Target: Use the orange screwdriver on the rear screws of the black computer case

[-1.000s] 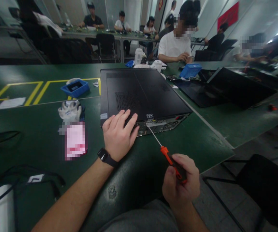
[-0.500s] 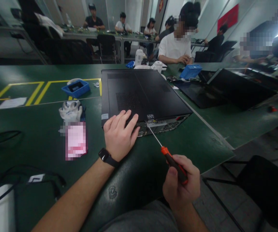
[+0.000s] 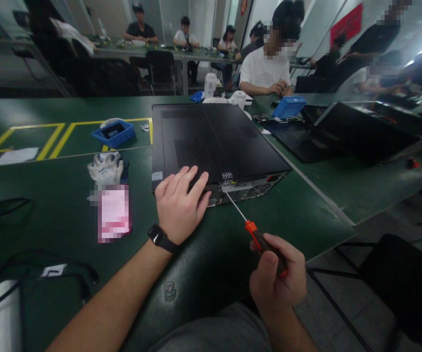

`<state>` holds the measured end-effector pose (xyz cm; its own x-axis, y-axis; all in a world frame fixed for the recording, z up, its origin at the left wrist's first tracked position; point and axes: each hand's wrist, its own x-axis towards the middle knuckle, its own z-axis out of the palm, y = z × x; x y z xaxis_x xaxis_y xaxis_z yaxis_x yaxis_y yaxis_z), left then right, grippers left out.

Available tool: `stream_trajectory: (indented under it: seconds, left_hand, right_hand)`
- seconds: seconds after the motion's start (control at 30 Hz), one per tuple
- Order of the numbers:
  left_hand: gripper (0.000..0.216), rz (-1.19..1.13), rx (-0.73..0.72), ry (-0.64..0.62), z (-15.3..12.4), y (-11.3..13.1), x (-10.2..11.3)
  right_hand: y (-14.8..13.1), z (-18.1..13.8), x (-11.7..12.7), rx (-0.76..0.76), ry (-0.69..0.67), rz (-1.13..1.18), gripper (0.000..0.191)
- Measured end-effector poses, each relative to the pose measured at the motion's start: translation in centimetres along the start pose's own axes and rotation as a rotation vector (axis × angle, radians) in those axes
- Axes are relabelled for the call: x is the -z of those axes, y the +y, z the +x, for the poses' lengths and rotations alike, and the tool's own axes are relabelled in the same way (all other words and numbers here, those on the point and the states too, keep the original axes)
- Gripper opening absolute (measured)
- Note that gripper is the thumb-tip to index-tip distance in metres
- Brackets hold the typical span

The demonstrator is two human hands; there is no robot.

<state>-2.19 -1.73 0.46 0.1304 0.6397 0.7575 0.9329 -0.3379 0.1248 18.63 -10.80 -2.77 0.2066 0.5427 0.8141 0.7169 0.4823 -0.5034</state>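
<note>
Resting palm down on the near left corner of the black computer case point(image 3: 214, 139), the left hand point(image 3: 179, 205) lay with its fingers spread across the vented lid. The case lay flat on the green table point(image 3: 49, 220), its rear panel facing the person. The right hand point(image 3: 277, 278) was closed in a fist around the orange and black handle of a screwdriver point(image 3: 251, 230), and the thin shaft ran up and left until its tip met the rear panel just under the lid's edge. A pair of white gloves point(image 3: 105, 167) sat to the left of the case, with a blue tray point(image 3: 113, 132) farther off. The case looked like stiff sheet metal, probably heavy and unlikely to flex, with a smooth top that a flat palm could steady better than a pinch. The screwdriver seemed light and rigid, best gripped well back on its thick handle, as its slim shaft offered little to hold
</note>
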Motion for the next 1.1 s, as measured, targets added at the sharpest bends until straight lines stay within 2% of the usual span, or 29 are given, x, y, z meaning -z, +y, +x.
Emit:
stream_trajectory:
  seconds: [0.2,0.3,0.4,0.53,0.73,0.87,1.1]
  left_hand:
    - [0.04,0.013,-0.012,0.006,0.0,-0.1,-0.1]
    - [0.039,0.015,-0.012,0.007,0.0,-0.1,-0.2]
    - [0.04,0.008,-0.007,0.0,-0.1,-0.1,-0.2]
    - [0.041,-0.004,0.0,-0.007,-0.1,-0.2,-0.2]
    - [0.04,-0.001,-0.003,-0.003,0.0,-0.1,-0.2]
    - [0.039,0.008,-0.005,-0.004,0.0,-0.1,-0.1]
    - [0.04,0.005,-0.005,-0.013,0.0,-0.1,0.0]
  right_hand:
    - [-0.4,1.1,-0.4,0.089,-0.041,0.179,0.036]
    - [-0.2,0.9,-0.4,0.084,-0.006,0.12,0.036]
    - [0.0,0.2,-0.3,0.034,0.047,0.013,0.027]
    - [0.2,-0.5,-0.2,-0.032,0.024,0.018,0.022]
    - [-0.2,0.6,-0.5,0.049,-0.003,0.142,0.028]
    - [-0.4,1.2,-0.6,0.101,-0.018,0.141,0.029]
    - [-0.1,-0.1,-0.2,0.012,0.008,-0.015,0.021]
